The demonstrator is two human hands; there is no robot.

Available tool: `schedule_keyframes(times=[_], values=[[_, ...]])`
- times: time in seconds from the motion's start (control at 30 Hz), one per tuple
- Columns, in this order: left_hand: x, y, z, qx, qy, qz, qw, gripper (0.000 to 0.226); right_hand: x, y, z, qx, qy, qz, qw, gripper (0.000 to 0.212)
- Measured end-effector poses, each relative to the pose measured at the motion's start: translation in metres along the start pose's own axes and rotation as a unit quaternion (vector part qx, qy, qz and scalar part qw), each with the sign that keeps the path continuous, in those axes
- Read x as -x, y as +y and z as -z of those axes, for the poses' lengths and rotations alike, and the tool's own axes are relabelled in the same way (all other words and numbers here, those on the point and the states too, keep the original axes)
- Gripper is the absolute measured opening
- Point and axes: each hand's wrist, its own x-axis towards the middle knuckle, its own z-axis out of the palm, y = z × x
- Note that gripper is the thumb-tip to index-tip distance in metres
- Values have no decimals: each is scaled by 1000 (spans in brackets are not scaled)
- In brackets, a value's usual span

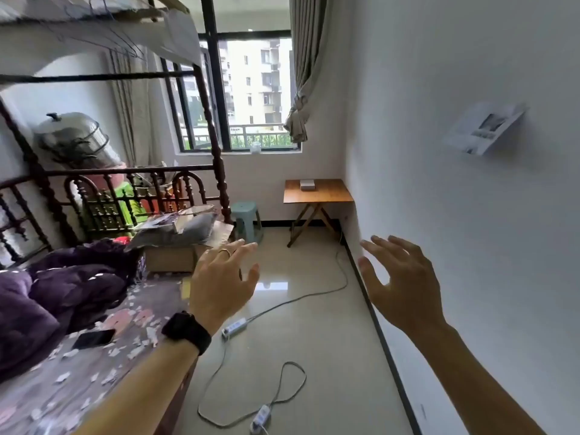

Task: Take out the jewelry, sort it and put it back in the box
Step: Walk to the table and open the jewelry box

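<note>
Both the left hand (219, 277) and right hand (405, 284) are raised with fingers spread, holding nothing, the small white box (307, 184) sits at the far edge of the folding table (332, 193) across the room, and the power cord (282, 309) trailing over the floor between could catch a foot.

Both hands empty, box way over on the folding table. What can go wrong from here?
1. Trip hazard: a cable and a power strip lie loose on the floor along the way to the table.
2. The table stands on crossed folding legs; leaning on it while sorting may rock it and spill the white box.
</note>
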Motion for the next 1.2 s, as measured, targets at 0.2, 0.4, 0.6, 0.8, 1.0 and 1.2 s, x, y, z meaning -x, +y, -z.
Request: schedule_keyframes(times=[0.2, 0.4, 0.6, 0.8, 1.0, 1.2], values=[[-17, -20, -84, -31, -74, 24, 996, 44, 0, 46, -89, 35, -101, -13, 994, 37], [-68, -54, -169, -30, -125, 42, 991, 41, -34, 86, -191, 43, -189, -29, 981, 33], [-163, -95, -233, -27, -133, 50, 989, 39, -100, 119, -278, 25, -201, -49, 978, 34], [-264, -128, -304, -10, -139, 74, 987, 38, -172, 160, -363, 16, -201, -76, 977, 30], [-369, -149, -392, -10, -161, 77, 984, 40, -251, 215, -462, -4, -192, -79, 978, 32], [-492, -165, -479, -8, -153, 102, 983, 40, -364, 283, -573, -22, -202, -59, 977, 31]])
